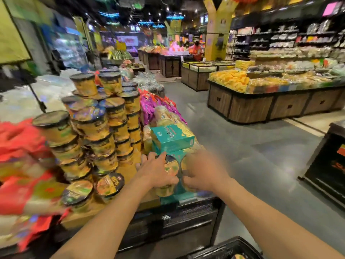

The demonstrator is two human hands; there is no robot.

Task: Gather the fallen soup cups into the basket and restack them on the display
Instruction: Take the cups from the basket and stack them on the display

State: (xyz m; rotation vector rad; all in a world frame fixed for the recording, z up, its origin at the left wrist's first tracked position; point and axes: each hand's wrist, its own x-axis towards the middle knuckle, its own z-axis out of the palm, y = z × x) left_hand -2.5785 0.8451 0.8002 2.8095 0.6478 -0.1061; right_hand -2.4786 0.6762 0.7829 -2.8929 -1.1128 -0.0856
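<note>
Shop aisle, grey floor (252, 146) running from 12 to 4 o'clock; frame blurred by motion. Wooden bin island (261, 107) at 2 o'clock, heaped with yellow goods. Display (112, 212) fills 7 to 10 o'clock: tan top, dark base. On it, a stack (97, 126) of yellow soup cups with dark lids, several tiers, uneven, top cups tilted. Red packs (18, 139) at 9 o'clock beside the stack; purple packs (151, 103) behind it, toward 12. Teal boxes (172, 137) piled at the display's right corner, near frame centre. Two loose cups (77, 192) lean at the stack's foot, lids facing the camera, at 7 o'clock. Basket (227, 248), dark, only its rim showing at 5 o'clock, low, well apart from the display. Both bare forearms reach in from 6 o'clock. Left hand (156, 171) grips a cup (171, 169) from its left side, fingers round the rim, just in front of the teal boxes at the display's corner. Right hand (201, 174) smeared; fingers curled just beside that cup's right side, but cannot tell whether they hold anything.
</note>
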